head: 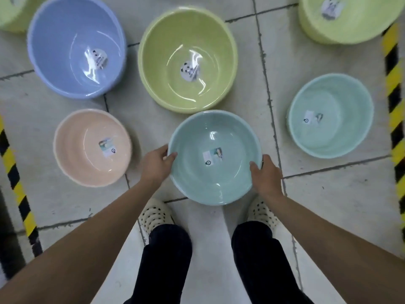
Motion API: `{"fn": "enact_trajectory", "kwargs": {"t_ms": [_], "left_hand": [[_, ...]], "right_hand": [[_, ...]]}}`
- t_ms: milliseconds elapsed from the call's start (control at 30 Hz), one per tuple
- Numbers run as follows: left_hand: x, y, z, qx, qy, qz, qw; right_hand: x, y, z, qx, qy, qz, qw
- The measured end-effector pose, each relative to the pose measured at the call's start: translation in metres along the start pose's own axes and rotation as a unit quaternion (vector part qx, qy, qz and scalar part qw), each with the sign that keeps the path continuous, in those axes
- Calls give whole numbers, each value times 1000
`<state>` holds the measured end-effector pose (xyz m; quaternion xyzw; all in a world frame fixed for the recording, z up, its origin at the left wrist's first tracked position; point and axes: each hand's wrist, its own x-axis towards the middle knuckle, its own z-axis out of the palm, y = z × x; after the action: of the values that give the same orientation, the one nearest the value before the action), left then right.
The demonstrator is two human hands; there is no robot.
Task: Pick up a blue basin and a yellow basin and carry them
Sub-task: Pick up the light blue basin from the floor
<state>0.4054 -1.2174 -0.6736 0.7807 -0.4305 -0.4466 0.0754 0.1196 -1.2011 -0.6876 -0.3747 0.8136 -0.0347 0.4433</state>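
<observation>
- Both hands on the pale blue-green basin (214,157), centre of frame, just above the feet.
- Left hand (156,164) clamped on its left rim: thumb over the inside edge, fingers curled under the outer wall.
- Right hand (266,175) clamped on its right rim, same grip: thumb inside, fingers outside.
- Can't tell if that basin is lifted or sitting on the floor; its lower edge overlaps the shoe tips in the view.
- Its upper rim overlaps the lower rim of the yellow-green basin (188,59) in the frame; real contact not readable.
- Yellow-green basin sits upper centre, open side up, round panda sticker on its bottom. No hand on it.
- Periwinkle blue basin (76,46) upper left, open side up, sticker inside, slightly motion-blurred. No hand on it. Close beside the yellow-green one, a gap shows between them.
- Peach basin (93,148) left of centre, on the floor, label inside, apart from the left hand.
- Second blue-green basin (331,116) right side, on the floor, well apart from the held one.
- Another yellow-green basin (350,18) upper right corner, cut by the frame edge; a sliver of one more at the upper left corner.
- Floor (328,205) is light grey tile with dark grout lines.
- Black-yellow hazard tape (18,189) runs along the left edge, another strip down the right edge.
- White perforated shoes (154,213) and dark trousers at bottom centre, both forearms bare.
</observation>
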Motion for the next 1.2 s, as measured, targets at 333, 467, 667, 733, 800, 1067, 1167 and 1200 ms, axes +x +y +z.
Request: {"fn": "enact_trajectory", "kwargs": {"t_ms": [333,467,667,733,800,1067,1167,1200], "left_hand": [[33,207,60,-12,-58,98,993],[58,266,109,19,-95,176,980],[86,304,182,88,-89,269,955],[95,305,201,113,-86,296,945],[106,301,218,143,-88,310,936],[146,274,264,100,-103,290,946],[150,270,273,78,-99,294,947],[148,270,273,76,-95,295,948]], "right_hand": [[51,11,-186,70,162,9,984],[84,39,-225,107,236,36,965],[131,90,-239,119,284,66,949],[144,102,-235,124,288,80,946],[158,112,-228,134,283,95,945],[206,137,-194,191,264,97,941],[211,146,-185,191,262,101,941],[210,146,-184,187,263,105,941]]}}
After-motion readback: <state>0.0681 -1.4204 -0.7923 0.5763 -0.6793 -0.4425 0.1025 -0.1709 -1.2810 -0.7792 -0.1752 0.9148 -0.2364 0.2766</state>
